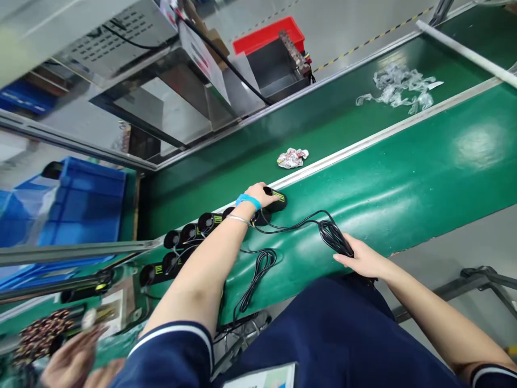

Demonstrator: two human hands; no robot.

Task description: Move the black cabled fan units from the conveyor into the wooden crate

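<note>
Fingers of your left hand (257,195) curl around a black cylinder (280,201) beside the white rail (343,151); those of your right hand (363,258) grip a coiled black cable (334,237). Further cylinders (207,221) line the tabletop (404,199), partly behind your forearm (210,258); crumpled plastic (393,81) lies beyond the rail.

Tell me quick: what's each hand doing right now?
Left hand: closed around a black cylinder with green markings.
Right hand: closed, holding a coiled black cable.

No legible wording, yellow-green barred mark on grasped black cylinder (281,201), similar mark on cylinder farther left (149,275), print on badge (264,378) unreadable, red marking on white panel (204,62) blurred.
</note>
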